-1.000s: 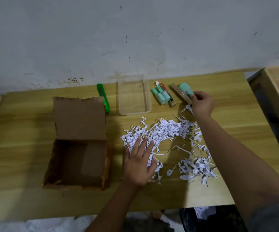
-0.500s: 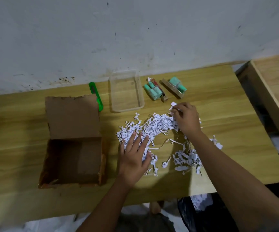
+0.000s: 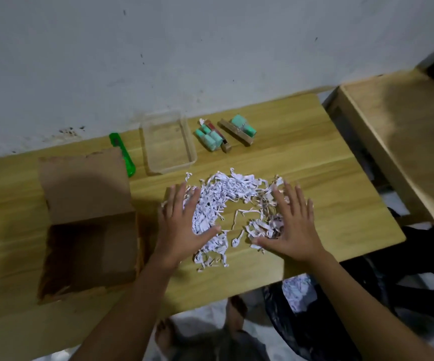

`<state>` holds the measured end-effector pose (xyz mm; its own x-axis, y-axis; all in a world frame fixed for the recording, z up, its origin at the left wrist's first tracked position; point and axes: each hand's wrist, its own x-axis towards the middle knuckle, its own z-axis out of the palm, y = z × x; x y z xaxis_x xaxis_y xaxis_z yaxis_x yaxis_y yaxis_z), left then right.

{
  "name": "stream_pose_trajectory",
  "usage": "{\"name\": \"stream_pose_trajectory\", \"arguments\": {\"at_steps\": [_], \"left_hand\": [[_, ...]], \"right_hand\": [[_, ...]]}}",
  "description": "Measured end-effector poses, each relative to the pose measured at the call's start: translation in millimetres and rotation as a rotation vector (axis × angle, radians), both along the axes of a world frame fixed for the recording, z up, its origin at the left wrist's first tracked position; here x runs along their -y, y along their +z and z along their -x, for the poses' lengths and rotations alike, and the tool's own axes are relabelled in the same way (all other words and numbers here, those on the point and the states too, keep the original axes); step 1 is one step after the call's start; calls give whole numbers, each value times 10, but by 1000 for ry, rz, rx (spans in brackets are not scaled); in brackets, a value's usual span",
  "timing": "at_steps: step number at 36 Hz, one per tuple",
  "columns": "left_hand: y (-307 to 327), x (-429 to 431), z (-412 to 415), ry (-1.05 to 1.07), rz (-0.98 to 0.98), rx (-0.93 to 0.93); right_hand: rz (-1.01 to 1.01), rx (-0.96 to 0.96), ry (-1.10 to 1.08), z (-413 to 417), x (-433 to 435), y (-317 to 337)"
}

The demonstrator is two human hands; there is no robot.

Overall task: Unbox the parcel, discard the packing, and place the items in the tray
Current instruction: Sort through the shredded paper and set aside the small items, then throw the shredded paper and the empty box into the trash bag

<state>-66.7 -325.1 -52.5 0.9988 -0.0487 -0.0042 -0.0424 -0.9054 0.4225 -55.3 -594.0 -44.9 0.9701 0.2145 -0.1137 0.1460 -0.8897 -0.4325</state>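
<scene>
A pile of white shredded paper [image 3: 226, 194] lies on the wooden table [image 3: 328, 178]. My left hand [image 3: 182, 225] rests flat on the pile's left side, fingers spread. My right hand [image 3: 291, 225] lies flat on its right side, fingers spread too. The open cardboard box [image 3: 88, 222] sits to the left with nothing inside. A clear plastic tray [image 3: 167, 143] stands at the back, nothing in it. To its right lie small teal items [image 3: 209, 136] beside a dark stick, and another teal item with a wooden strip [image 3: 239, 128].
A green utility knife [image 3: 123, 155] lies between the box flap and the tray. A black bag [image 3: 302, 303] holding shredded paper hangs below the table's front edge at the right. A second wooden table [image 3: 406, 142] stands to the right.
My right hand came back from the teal items at the rear and now lies flat on the right side of the shreds. The left hand stays on the pile's left side.
</scene>
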Motion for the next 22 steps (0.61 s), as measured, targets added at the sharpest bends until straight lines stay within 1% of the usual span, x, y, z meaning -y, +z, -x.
{"name": "stream_pose_trajectory", "arguments": {"at_steps": [3, 5, 9, 12, 14, 18, 22], "left_hand": [[-38, 13, -62, -100, -91, -20], [-73, 28, -116, -153, -109, -10], [-117, 37, -216, -235, -75, 11], [-170, 24, -264, -246, -43, 32], [-180, 38, -248, -232, -10, 78], [-190, 103, -190, -192, -72, 178], [-167, 119, -134, -177, -134, 165]], "right_hand": [[92, 7, 86, -83, -53, -90], [122, 17, 160, -212, -133, -138], [135, 27, 323, -522, -328, -165], [154, 66, 425, -651, -442, -200], [130, 135, 433, -658, -493, -214], [67, 224, 425, -603, -546, -228], [15, 176, 437, -472, -616, -242]]}}
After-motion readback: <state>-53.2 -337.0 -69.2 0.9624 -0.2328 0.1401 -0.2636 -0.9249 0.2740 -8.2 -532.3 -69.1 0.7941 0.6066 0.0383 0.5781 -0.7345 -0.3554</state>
